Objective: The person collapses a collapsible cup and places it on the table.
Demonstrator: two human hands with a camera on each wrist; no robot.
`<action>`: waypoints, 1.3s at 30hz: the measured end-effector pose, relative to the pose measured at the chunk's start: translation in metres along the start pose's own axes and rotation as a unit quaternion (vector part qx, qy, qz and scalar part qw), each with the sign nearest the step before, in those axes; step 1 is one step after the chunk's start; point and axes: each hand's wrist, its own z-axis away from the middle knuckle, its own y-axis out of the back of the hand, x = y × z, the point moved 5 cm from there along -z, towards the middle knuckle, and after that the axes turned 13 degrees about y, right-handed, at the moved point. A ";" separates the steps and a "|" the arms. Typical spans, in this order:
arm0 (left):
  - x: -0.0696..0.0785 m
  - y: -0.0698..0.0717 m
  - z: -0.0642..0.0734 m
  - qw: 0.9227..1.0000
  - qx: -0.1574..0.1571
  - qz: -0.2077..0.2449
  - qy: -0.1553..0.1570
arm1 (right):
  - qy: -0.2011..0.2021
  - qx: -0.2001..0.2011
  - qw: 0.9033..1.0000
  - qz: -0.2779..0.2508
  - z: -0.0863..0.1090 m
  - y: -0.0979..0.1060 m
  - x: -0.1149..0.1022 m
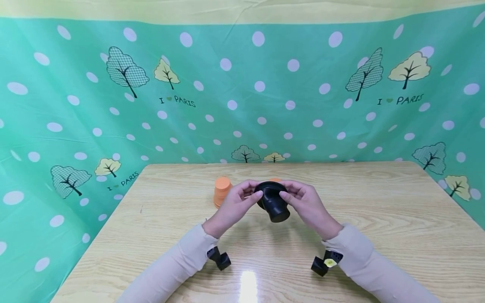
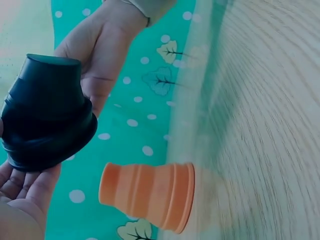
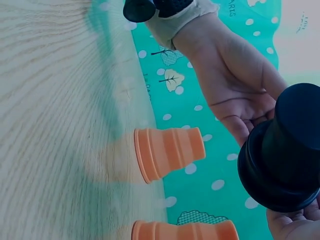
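Both hands hold a black stepped collapsible cup [image 1: 275, 207] above the table, its narrow end tipped down toward me in the head view. My left hand [image 1: 239, 200] pinches the wide rim on the left, thumb in front and fingers behind. On the opposite side my right hand [image 1: 307, 203] grips the same rim in the same way. The rings near the rim look squeezed together and uneven in the left wrist view, where the black cup [image 2: 47, 100] hides part of the hands. In the right wrist view the black cup [image 3: 295, 135] shows its flat base.
An orange stepped cup [image 1: 222, 189] stands upside down on the wooden table [image 1: 170, 235], behind my left hand. Another orange cup [image 3: 170, 152] is mostly hidden behind the black one in the head view. A green patterned cloth [image 1: 242, 84] hangs behind the table.
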 end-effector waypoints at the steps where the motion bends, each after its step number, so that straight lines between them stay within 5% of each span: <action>1: 0.000 -0.001 -0.001 1.000 0.004 0.000 -0.005 | 0.002 0.001 1.000 -0.004 0.000 0.000 0.000; 11: 0.000 -0.004 -0.005 0.998 0.035 -0.019 -0.039 | 0.018 -0.002 0.999 -0.027 0.001 -0.003 -0.002; 27: 0.002 -0.001 -0.002 0.996 0.023 -0.068 -0.052 | 0.010 -0.018 1.000 0.000 0.000 -0.002 -0.007; 39: 0.007 -0.002 0.003 0.997 0.021 -0.074 -0.023 | 0.000 -0.034 0.999 0.020 -0.001 0.003 -0.004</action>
